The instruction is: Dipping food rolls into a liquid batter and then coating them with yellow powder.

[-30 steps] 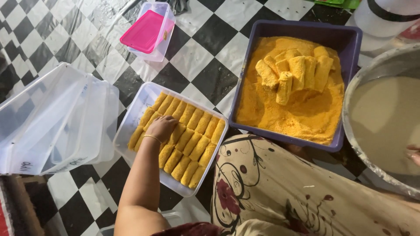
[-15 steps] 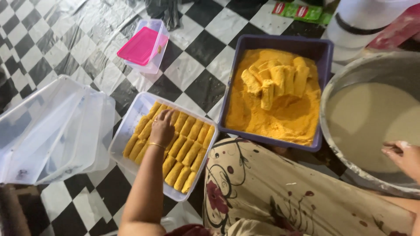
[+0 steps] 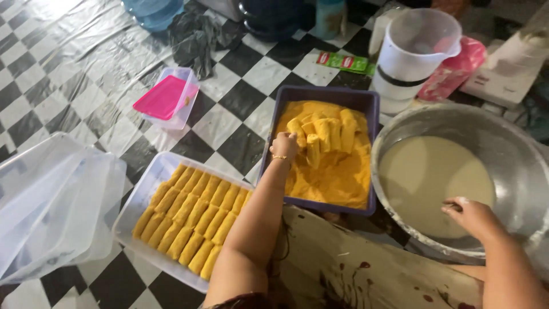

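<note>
Two hands at work: your left hand [image 3: 284, 145] closes its grip on a crumbed roll [image 3: 298, 129] in the purple tub [image 3: 320, 95] of orange crumbs; your right hand [image 3: 472, 216], fingers curled, holding nothing visible, rests in the round metal bowl [image 3: 457, 120] of pale batter. One clear tray [image 3: 150, 182] holds three rows of rolls. Checkered floor under plastic sheet.

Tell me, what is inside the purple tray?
The purple tray holds orange crumbs and a pile of coated sticks. The left hand rests on them at the pile's left edge. The crumbs hide the tray's bottom.
</note>
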